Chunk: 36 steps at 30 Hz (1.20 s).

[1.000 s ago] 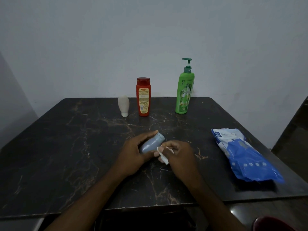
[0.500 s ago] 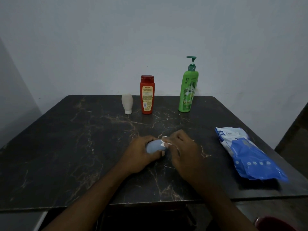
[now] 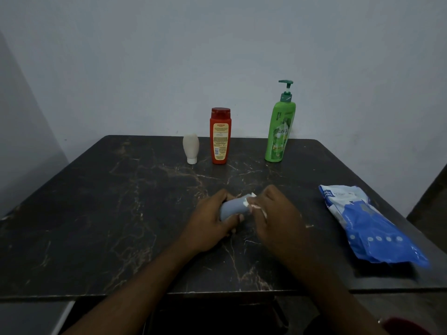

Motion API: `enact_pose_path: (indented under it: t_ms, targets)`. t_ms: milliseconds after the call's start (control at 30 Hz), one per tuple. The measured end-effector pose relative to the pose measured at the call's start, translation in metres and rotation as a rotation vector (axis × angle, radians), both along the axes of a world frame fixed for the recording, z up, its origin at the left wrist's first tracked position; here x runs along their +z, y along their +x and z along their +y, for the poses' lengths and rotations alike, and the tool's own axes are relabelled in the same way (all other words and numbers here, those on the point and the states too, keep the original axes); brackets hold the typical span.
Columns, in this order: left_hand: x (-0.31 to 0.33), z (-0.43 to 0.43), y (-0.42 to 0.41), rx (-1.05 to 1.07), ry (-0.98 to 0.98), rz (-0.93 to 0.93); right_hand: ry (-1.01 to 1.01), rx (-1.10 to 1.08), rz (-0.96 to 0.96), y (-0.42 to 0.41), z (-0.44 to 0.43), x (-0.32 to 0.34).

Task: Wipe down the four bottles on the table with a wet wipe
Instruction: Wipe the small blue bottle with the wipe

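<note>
Head view: I record my left hand (image 3: pixel 210 222) curled round the grey bottle (image 3: pixel 232 210) low over the middle of the worktop (image 3: pixel 116 213), my right hand (image 3: pixel 278 213) pinching the wet wipe (image 3: pixel 249 201), now shifted onto the bottle's end; wiping evidently proceeds.

**Two words legible on the green bottle; other print too small**

The green pump bottle (image 3: pixel 280 131) at the back of the bench (image 3: pixel 96 213) carries "Vatika" in white script across the middle of its front. "Henna" runs vertically along its upper body, and the smaller lettering beside it is too fine to read. The red bottle (image 3: pixel 220 137) has a yellow label headed by a short red brand word, too blurred to read with certainty, and the print below it is illegible. The blue pack (image 3: pixel 370 223) at the right shows white letters near its far end, cut off and unreadable.
</note>
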<state>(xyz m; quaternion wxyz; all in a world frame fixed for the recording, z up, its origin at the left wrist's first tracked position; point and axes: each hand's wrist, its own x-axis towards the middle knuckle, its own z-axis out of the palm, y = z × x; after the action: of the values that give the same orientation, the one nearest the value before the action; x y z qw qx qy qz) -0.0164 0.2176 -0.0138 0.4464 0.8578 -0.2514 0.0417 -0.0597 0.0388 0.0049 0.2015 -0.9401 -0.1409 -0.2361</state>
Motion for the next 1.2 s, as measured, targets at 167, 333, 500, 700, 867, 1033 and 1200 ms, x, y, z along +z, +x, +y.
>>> enact_pose_path:
  t_ms: [167,333,500,700,867,1033,1200]
  targets:
    - [-0.001,0.001,0.000,-0.011,0.028,-0.018,0.307,-0.199,0.174,0.001,0.001,-0.035]
    - [-0.006,0.003,0.001,-0.012,0.058,-0.104,0.103,-0.056,0.113,0.002,0.006,0.000]
    - [-0.005,0.000,-0.002,-0.077,0.080,-0.210,-0.115,-0.040,0.184,0.016,0.005,0.031]
    - [-0.005,-0.001,-0.007,-0.113,0.096,-0.259,0.006,-0.241,0.373,0.027,0.009,0.051]
    - [-0.005,0.000,-0.008,-0.118,0.104,-0.282,0.080,-0.412,0.467,0.038,0.018,0.047]
    - [-0.001,-0.002,-0.010,-0.126,0.151,-0.309,0.089,-0.268,0.472,0.037,0.010,0.046]
    - [-0.002,-0.002,-0.010,-0.122,0.139,-0.320,0.007,0.149,0.640,0.055,-0.018,0.062]
